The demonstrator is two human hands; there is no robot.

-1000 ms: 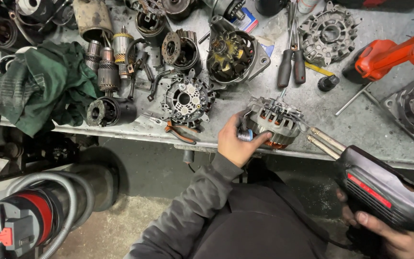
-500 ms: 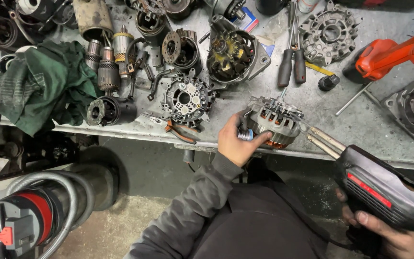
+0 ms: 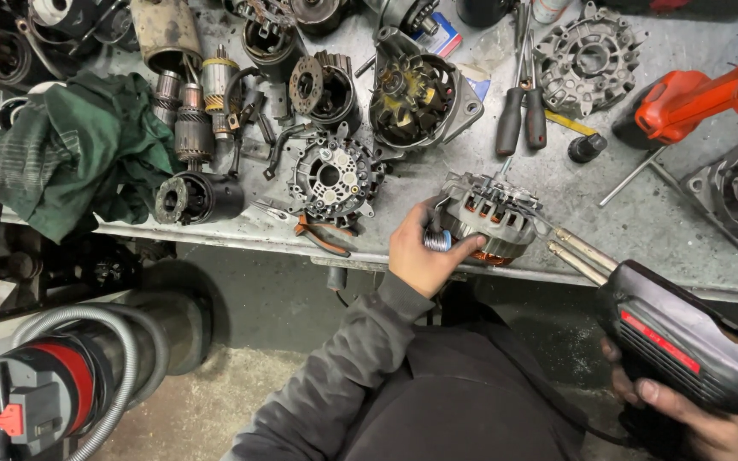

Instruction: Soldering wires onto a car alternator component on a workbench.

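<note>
Both hands busy: left hand [image 3: 420, 252] grips the grey finned stator with copper windings [image 3: 490, 218] at the bench edge, right hand [image 3: 685, 418] at four o'clock clamped on the black soldering gun [image 3: 685, 341]; soldering step, tips must next meet a lead.

Green rag [image 3: 70, 162] at desk [image 3: 642, 222] left edge, two screwdrivers [image 3: 523, 115] mid-top, orange power tool [image 3: 702, 94] right, grey hose [image 3: 121, 358] on floor below

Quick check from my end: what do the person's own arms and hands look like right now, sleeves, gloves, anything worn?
The left hand is bare, with no glove and no ring that I can see. Its arm wears a dark grey long sleeve, creased, ending in a ribbed cuff at the wrist. The right hand is also bare; its wrist and any sleeve lie outside the picture.
</note>
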